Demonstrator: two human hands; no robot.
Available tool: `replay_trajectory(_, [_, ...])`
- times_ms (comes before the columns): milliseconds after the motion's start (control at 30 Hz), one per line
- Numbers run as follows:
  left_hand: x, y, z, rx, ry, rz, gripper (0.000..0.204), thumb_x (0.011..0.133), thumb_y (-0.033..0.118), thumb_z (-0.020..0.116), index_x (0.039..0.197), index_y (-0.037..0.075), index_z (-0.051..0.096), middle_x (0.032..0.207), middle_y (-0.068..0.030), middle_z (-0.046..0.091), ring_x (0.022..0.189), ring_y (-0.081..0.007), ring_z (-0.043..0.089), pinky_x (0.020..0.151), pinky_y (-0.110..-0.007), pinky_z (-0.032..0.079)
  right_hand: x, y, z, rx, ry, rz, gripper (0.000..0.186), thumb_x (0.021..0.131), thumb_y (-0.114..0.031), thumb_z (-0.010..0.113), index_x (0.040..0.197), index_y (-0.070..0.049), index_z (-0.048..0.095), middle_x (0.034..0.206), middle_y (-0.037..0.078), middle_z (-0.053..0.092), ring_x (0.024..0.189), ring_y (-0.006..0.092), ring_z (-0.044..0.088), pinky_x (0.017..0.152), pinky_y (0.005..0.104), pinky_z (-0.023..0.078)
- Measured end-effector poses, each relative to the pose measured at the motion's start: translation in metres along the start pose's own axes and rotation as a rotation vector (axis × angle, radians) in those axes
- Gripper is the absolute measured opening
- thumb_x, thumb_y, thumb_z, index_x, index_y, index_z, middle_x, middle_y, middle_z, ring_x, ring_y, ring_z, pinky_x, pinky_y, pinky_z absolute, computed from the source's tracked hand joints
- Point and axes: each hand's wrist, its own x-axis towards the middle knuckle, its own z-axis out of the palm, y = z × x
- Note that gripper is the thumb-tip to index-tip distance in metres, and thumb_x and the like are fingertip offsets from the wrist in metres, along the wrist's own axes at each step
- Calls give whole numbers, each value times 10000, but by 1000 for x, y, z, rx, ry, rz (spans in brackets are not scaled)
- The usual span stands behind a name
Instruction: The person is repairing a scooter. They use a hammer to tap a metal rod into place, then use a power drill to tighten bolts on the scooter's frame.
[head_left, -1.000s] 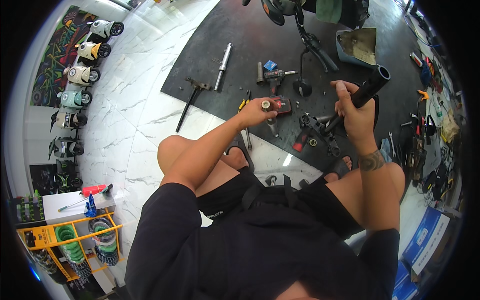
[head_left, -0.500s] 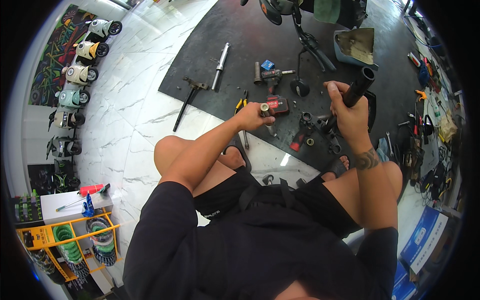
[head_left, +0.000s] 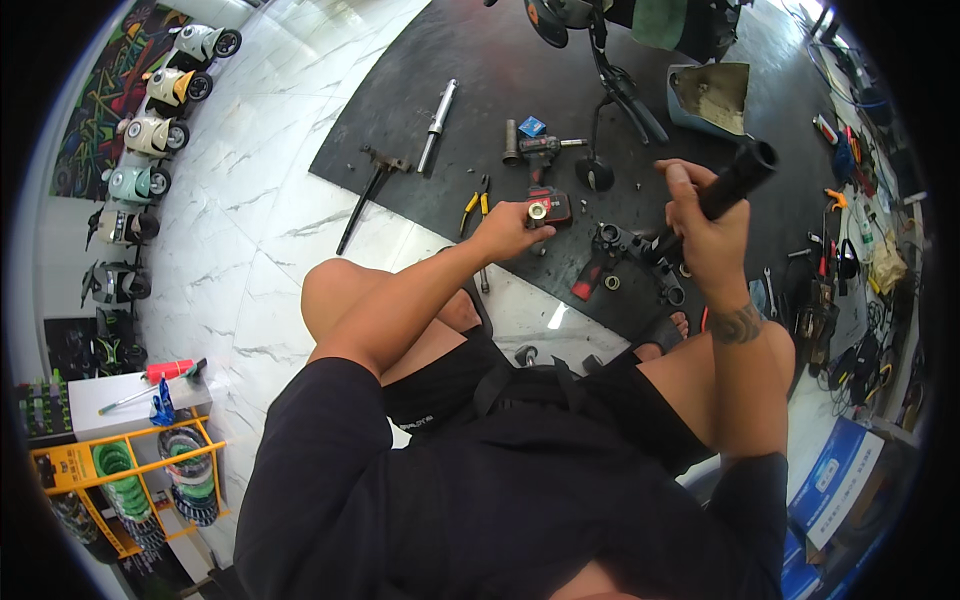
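Observation:
My left hand is closed round a shiny metal tube, whose round open end faces up beside my thumb. My right hand wraps round a thick black tube, tilted with its open end up and to the right. The lower end of that tube comes down over a dark metal bracket on the mat; whether they touch I cannot tell. Just beyond my left hand lies a red and black cordless impact wrench. Yellow-handled pliers are to its left.
On the black mat lie a silver fork leg, a steering stem and a short metal cylinder. A partly dismantled scooter stands ahead, a grey plastic shell beside it. Several tools and cables are along the right.
The black tube has tilted further to the right in my right hand. My left hand keeps its grip on the metal tube, now turned more upright. The whole view has shifted slightly.

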Motion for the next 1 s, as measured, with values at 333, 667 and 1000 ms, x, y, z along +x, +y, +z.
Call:
replay_trajectory(333, [11, -2, 5, 160, 47, 145, 273, 869, 256, 813, 1089, 109, 746, 940, -172, 745, 845, -374, 691, 779, -412, 539, -3, -47, 7, 536, -100, -365, 324, 1111, -150, 464, 1153, 131, 619, 547, -19, 394, 473, 80, 371, 559, 291, 414])
replay_trajectory(667, [3, 0, 5, 73, 60, 114, 250, 892, 266, 798, 1082, 116, 739, 962, -166, 747, 893, -411, 686, 799, -438, 548, 7, -40, 36, 421, -53, -274, 275, 1095, -123, 522, 1122, 119, 651, 591, -20, 448, 498, 53, 383, 556, 264, 419])
replay_trajectory(1000, [-4, -2, 9, 91, 23, 103, 260, 894, 284, 801, 1069, 107, 724, 945, -181, 739, 904, -438, 676, 790, -467, 540, 6, -49, 44, 338, -175, -224, 229, 1060, -137, 616, 1118, 72, 688, 621, -44, 492, 514, 28, 385, 505, 239, 336])
